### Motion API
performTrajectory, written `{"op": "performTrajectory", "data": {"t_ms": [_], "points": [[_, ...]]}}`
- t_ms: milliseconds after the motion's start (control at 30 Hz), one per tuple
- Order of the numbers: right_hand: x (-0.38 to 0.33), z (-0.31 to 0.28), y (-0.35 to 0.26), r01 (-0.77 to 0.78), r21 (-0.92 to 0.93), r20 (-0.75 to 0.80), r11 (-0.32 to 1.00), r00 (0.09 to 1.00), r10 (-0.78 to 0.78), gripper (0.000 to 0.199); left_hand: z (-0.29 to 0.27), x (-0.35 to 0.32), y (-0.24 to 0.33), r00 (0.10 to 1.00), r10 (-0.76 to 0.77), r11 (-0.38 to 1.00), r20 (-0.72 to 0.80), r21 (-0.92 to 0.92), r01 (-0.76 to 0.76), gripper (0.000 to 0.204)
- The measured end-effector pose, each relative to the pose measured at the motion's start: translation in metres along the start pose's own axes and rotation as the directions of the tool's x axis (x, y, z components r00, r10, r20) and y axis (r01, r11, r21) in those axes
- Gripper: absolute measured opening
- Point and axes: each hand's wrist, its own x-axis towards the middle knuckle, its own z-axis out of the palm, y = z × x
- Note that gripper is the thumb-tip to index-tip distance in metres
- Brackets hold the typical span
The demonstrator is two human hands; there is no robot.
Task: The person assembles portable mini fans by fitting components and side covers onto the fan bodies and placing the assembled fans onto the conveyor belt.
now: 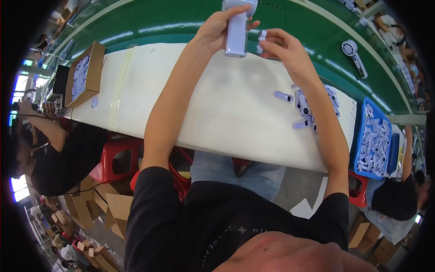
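My left hand (212, 32) is closed around the pale white body of a handheld fan (236, 38), held up over the far edge of the white table. The fan's rounded head is partly cut off by the top of the picture. Just right of it, my right hand (290, 51) pinches a small white plastic piece (262, 35) between thumb and fingers. The piece is apart from the fan. Beneath my right forearm lies a loose pile of small white parts with dark round spots (302, 103), partly hidden by the arm.
A green conveyor belt (299, 20) runs beyond the white table (226, 122); another handheld fan (354, 56) lies on it. At the right stands a blue basket (360, 152) full of small white parts, at the left a cardboard box (94, 75) of parts. People sit at both sides.
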Motion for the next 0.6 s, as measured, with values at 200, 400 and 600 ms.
{"op": "performTrajectory", "data": {"t_ms": [200,400,600], "points": [[0.003,-0.003,-0.011,0.105,0.190,-0.117,0.976,0.990,-0.084,0.036,0.030,-0.009,-0.010,0.804,0.465,0.794,0.371,0.226,-0.564,0.043],[-0.002,-0.009,-0.016,0.196,0.037,-0.252,0.980,0.951,-0.180,0.036,0.041,-0.017,-0.019,0.988,0.154,0.987,0.027,-0.045,-0.153,0.041],[0.001,-0.012,-0.017,0.285,-0.045,-0.334,0.957,0.899,-0.284,0.033,0.038,-0.016,-0.033,0.977,0.169,0.983,0.132,-0.091,-0.158,0.050]]}}
